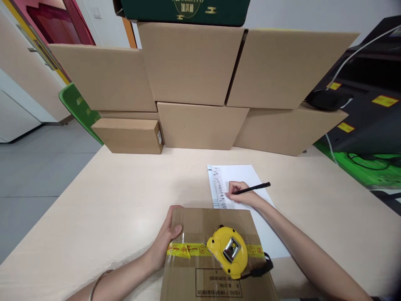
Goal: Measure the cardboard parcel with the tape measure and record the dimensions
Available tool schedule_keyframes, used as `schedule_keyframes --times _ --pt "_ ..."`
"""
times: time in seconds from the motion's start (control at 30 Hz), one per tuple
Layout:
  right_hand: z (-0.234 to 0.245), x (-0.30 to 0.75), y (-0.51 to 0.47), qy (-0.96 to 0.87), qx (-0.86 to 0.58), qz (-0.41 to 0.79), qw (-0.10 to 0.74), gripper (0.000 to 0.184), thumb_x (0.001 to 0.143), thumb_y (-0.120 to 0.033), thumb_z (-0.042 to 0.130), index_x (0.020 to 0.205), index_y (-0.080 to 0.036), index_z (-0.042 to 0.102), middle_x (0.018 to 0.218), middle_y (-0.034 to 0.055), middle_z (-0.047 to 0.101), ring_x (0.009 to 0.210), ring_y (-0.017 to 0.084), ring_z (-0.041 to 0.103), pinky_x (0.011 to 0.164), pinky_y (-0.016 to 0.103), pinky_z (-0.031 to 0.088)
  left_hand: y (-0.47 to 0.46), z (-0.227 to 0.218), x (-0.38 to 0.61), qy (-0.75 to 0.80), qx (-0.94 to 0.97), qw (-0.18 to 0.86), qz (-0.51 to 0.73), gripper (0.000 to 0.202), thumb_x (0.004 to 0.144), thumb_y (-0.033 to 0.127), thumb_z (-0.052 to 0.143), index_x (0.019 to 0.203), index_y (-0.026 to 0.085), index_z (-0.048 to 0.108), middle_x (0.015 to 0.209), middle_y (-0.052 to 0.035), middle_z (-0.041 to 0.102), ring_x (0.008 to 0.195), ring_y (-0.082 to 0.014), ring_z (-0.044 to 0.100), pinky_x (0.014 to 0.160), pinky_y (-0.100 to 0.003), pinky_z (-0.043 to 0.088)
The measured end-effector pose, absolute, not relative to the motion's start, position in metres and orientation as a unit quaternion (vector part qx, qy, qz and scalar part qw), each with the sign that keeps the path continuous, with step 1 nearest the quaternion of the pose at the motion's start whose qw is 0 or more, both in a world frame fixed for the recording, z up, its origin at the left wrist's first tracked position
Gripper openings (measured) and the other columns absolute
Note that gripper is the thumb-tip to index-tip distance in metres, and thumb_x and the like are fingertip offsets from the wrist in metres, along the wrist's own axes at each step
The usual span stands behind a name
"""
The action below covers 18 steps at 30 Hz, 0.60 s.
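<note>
While the right hand point(242, 194) holds a slim black pen point(258, 186), its fingers curled closed around the barrel near the written lines of a white paper sheet point(239, 173), the left hand point(164, 240) is partly closed on a brown cardboard box sealed with printed yellow tape point(189, 271), thumb on its top face and the other fingers mostly hidden at its left side. Seen from the head camera, that box sits nearest the wearer, at bottom centre, hiding part of the sheet. On top of it lies a round yellow tape measure with a black strap point(230, 253), touched by neither hand. The sheet lies on the pale wood-look bench point(125, 184), just beyond the box. At the back, plain cardboard boxes point(191, 62) stand stacked like a wall, with a dark green printed box point(213, 9) above them.
</note>
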State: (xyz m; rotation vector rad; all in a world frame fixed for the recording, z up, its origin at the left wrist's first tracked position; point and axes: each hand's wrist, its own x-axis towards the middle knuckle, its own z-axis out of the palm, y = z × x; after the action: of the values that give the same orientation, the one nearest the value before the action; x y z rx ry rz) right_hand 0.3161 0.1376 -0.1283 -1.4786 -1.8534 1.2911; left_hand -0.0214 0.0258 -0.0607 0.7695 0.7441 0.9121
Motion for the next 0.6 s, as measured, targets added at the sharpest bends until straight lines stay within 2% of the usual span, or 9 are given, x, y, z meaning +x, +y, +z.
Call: schedule_keyframes --times 0.13,0.3,0.5,0.6 --pt "-0.1302 0.3153 0.1393 -0.677 -0.534 0.455 0.222 0.03 0.097 -0.035 0.064 0.121 -0.016 0.064 0.117 0.0075 0.067 0.096 0.021 0.068 0.081 0.04 0.059 0.0252 -0.0627 -0.022 0.342 0.357 0.757 0.427 0.032 0.086 0.041 0.069 0.111 0.023 0.061 0.103 -0.005 0.068 0.092 -0.0249 0.065 0.081 -0.035 0.05" --pt "-0.1309 0.3134 0.1366 -0.685 -0.525 0.457 0.216 0.028 0.098 -0.035 0.064 0.118 -0.016 0.065 0.113 0.0068 0.068 0.092 0.019 0.068 0.078 0.037 0.06 0.0261 -0.0614 -0.0216 0.336 0.357 0.764 0.42 0.032 0.086 0.042 0.069 0.112 0.024 0.059 0.106 -0.0055 0.069 0.095 -0.0266 0.066 0.082 -0.036 0.049" --pt "-0.1265 0.3143 0.1343 -0.692 -0.525 0.444 0.222 0.029 0.098 -0.035 0.064 0.119 -0.016 0.064 0.115 0.0071 0.068 0.094 0.02 0.068 0.08 0.039 0.059 0.0276 -0.0568 -0.0198 0.353 0.351 0.76 0.418 0.038 0.083 0.043 0.071 0.113 0.023 0.06 0.107 -0.0063 0.069 0.098 -0.0276 0.066 0.086 -0.037 0.049" --pt "-0.1255 0.3141 0.1351 -0.693 -0.527 0.442 0.217 0.027 0.098 -0.035 0.064 0.116 -0.016 0.065 0.111 0.0062 0.069 0.089 0.018 0.068 0.077 0.036 0.059 0.028 -0.056 -0.0192 0.352 0.356 0.756 0.422 0.039 0.083 0.043 0.071 0.113 0.022 0.06 0.113 -0.0075 0.069 0.107 -0.0296 0.064 0.092 -0.039 0.048"
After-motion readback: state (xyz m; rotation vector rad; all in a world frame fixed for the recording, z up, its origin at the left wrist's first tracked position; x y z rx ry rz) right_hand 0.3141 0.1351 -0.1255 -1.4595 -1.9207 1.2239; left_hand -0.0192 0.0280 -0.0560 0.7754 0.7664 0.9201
